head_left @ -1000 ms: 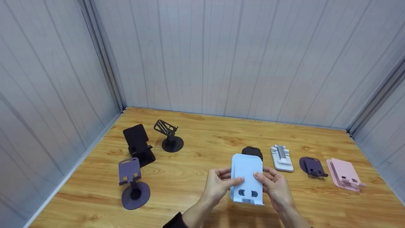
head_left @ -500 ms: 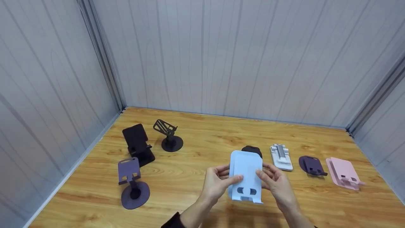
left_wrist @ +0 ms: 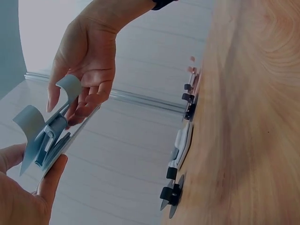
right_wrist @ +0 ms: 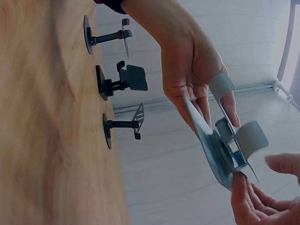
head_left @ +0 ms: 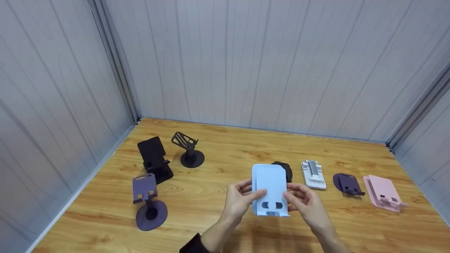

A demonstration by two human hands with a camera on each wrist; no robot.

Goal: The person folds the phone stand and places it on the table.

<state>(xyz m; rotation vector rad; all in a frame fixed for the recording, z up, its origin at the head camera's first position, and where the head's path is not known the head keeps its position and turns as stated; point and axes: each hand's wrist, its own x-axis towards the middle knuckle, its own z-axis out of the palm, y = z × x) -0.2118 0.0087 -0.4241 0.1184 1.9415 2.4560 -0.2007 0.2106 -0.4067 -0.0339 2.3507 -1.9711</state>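
Note:
A light blue folded phone stand (head_left: 270, 182) is held above the table in both hands, its front plate facing the head camera. The left hand (head_left: 237, 202) grips its left side, thumb on the plate and fingers behind. At the right side is the right hand (head_left: 309, 207), its thumb tip by the plate's edge and its curled fingers behind. From the right wrist view, the right fingers (right_wrist: 241, 197) touch the base of the stand (right_wrist: 211, 140), with the thumb slightly off the plate. The left wrist view shows the hooked lips (left_wrist: 30, 122) and the hinge between plate and base.
On the left stand a purple phone stand (head_left: 151, 214), a black one (head_left: 153, 154) and a slotted black one (head_left: 191, 158). To the right lie folded stands: black (head_left: 286, 170), white (head_left: 313, 175), dark purple (head_left: 348, 184) and pink (head_left: 383, 191). Pale panels (head_left: 239, 63) enclose the wooden table (head_left: 225, 140).
The light blue phone stand has shifted slightly up and left in the head view. The right thumb has slid from the plate's face to its edge. The other stands stay put.

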